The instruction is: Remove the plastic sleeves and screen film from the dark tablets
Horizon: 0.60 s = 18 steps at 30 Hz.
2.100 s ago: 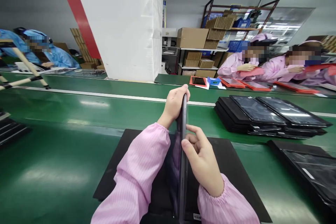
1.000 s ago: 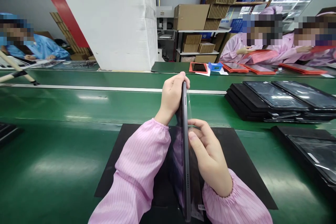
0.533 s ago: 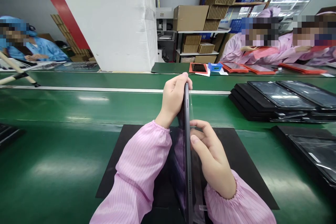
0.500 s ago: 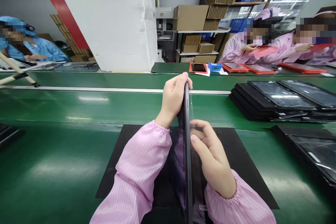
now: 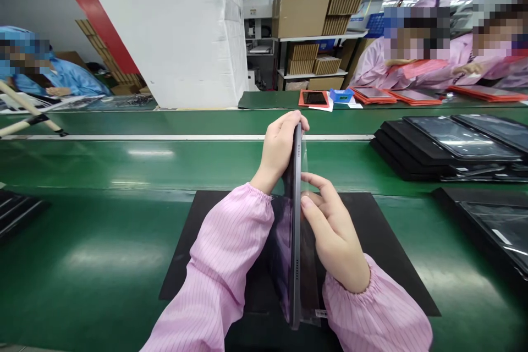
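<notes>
A dark grey tablet (image 5: 296, 220) stands on edge above a black mat (image 5: 358, 231), its narrow side with speaker holes facing me. My left hand (image 5: 280, 143) is closed around the tablet's far upper corner. A clear plastic film (image 5: 310, 280) with a small white label hangs along the tablet's right face. My right hand (image 5: 336, 236) pinches this film between thumb and fingers, close beside the tablet. Whether those fingertips also touch the tablet cannot be made out.
Black boards and bagged tablets (image 5: 457, 143) are stacked at the right, with another bagged tablet (image 5: 499, 225) nearer. Dark items (image 5: 20, 209) lie at the left edge. Beyond the green bench (image 5: 103, 253), co-workers in pink and blue sit near red pads (image 5: 373, 94). A white pillar (image 5: 165, 27) rises behind.
The view has shifted slightly, and the tablet's lower end now shows. Both hands keep about the same hold on the tablet and the film.
</notes>
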Available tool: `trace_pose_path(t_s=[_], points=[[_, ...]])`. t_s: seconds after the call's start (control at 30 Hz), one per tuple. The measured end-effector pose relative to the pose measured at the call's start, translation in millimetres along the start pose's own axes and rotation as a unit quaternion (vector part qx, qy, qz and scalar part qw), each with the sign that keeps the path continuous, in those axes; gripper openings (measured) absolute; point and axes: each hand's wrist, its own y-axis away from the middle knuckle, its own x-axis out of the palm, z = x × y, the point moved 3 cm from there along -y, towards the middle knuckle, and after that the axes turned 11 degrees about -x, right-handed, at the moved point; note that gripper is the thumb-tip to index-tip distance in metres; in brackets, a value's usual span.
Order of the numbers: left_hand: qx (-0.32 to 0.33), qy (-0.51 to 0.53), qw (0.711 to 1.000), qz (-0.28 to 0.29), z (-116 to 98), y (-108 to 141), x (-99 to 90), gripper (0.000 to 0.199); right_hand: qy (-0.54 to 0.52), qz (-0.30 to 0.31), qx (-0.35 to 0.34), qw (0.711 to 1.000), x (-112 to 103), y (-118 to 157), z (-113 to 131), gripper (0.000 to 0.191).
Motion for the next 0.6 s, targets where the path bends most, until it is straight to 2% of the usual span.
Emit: trace_pose_path(t_s=[0.37,0.6], points=[[-0.015,0.001,1.0,-0.006,0.8,-0.7,-0.3,0.047,0.001,0.007,-0.022,1.0,1.0,-0.5,1.7,0.029],[0.0,0.005,1.0,0.001,0.1,-0.4,-0.2,0.046,-0.005,0.009,-0.036,0.999,0.2,-1.2,-0.4,0.028]])
